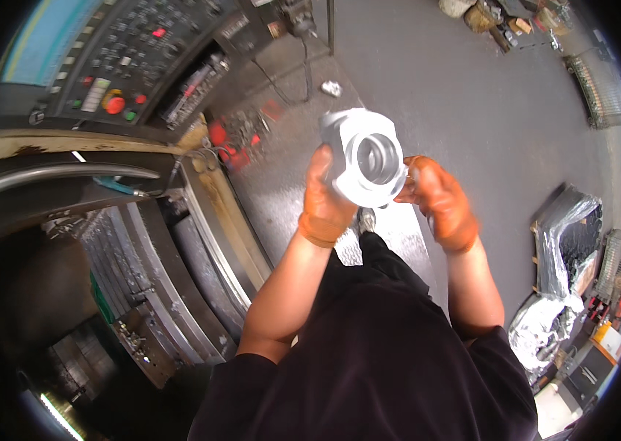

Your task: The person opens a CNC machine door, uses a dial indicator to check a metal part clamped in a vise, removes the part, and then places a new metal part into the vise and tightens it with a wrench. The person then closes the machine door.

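A silvery metal housing (355, 170) with a round bore through its middle is held up in front of me. My left hand (326, 202), in an orange glove, grips it from its left side, with the thumb along the edge. My right hand (442, 202), gloved the same, is closed at the housing's right rim. Its fingers are bent together there, slightly blurred. Whether they pinch the rim or a small thing beside it is too unclear to make out.
At left stands a machine with a control panel (130, 66), a curved door handle (60, 176) and an open work chamber with metal slats (130, 253). Red items (229, 143) lie beyond it. Wrapped goods (556, 250) and wire baskets (595, 92) stand along the right.
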Action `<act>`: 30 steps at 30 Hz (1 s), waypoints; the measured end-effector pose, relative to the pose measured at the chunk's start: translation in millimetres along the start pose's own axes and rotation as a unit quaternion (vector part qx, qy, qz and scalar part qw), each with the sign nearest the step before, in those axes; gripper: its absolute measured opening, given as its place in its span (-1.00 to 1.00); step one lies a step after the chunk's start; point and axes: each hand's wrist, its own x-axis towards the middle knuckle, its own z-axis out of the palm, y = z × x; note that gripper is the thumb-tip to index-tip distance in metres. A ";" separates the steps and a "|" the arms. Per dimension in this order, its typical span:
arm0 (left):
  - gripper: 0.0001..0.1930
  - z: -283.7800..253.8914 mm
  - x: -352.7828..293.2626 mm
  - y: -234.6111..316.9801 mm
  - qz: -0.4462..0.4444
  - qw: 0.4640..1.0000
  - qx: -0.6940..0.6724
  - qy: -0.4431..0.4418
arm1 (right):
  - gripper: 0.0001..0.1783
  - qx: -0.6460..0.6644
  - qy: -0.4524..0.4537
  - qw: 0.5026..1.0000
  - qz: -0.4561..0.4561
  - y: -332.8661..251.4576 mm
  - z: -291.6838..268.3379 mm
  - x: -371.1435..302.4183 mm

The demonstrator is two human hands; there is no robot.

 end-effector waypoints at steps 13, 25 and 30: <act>-0.29 -381.9 -2.0 -141.2 -0.216 0.912 0.173 0.302 | -0.61 -0.205 0.116 0.890 0.390 406.9 -74.3 13.5; -0.50 -610.9 -74.9 -190.6 -0.181 0.744 0.586 0.266 | -0.51 -0.548 0.268 0.672 0.420 726.3 -282.6 134.2; -0.59 -655.7 -69.9 -207.8 -0.153 0.877 0.242 0.385 | -0.50 -0.548 0.311 0.661 0.407 775.9 -296.6 139.9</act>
